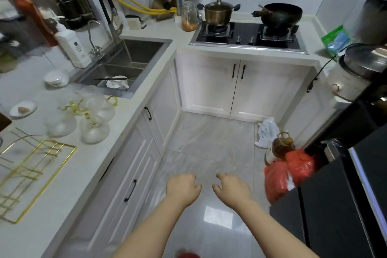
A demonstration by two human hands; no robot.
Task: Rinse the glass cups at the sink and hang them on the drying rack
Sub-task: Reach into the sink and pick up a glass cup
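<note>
Both hands, left hand (183,184) and right hand (231,185), hang loosely curled, holding nothing, over the floor; glass cups (90,115) clustered near counter's front edge beside sink (134,56); likely fragile, slippery; grip gold handles.

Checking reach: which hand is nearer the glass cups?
Left. The left hand hangs over the floor right of and below the glass cups on the counter; the right hand is farther right.

Left hand (182,184), right hand (232,186) — seemingly empty.
</note>
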